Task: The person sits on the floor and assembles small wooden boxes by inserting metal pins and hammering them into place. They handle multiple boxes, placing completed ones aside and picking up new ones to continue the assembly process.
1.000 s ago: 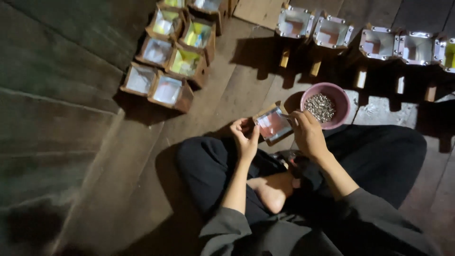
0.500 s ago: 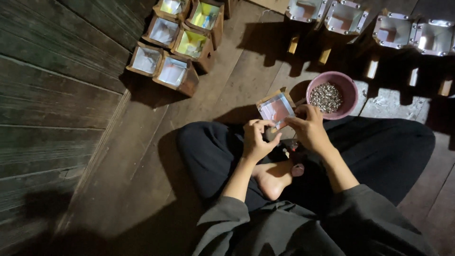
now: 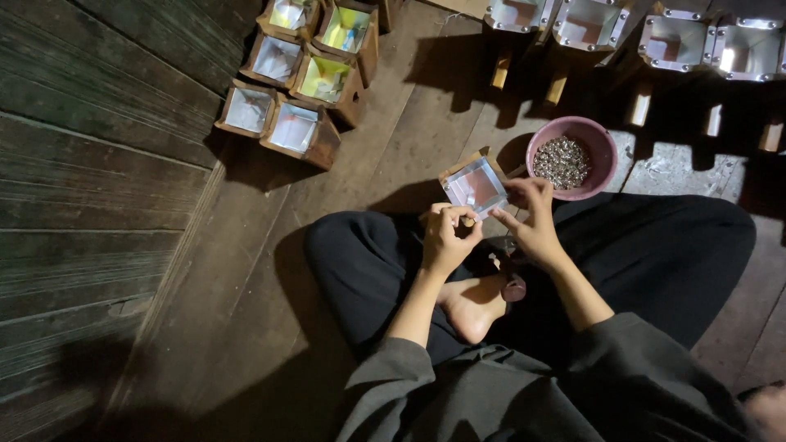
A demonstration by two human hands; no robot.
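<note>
Our left hand [image 3: 446, 237] and right hand [image 3: 532, 217] both pinch a small square box [image 3: 475, 187], held over our lap. A pink bowl [image 3: 602, 147] of tiny metal bits sits just beside it.

No labels, signs or screens here, just small square brown cardboard boxes [image 3: 296, 74] with pale linings, clustered on the wooden floor upper left.

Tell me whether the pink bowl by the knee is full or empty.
Partly full. The pink bowl holds a heap of small silvery metal pieces across its middle, with bare pink wall showing around them.
</note>
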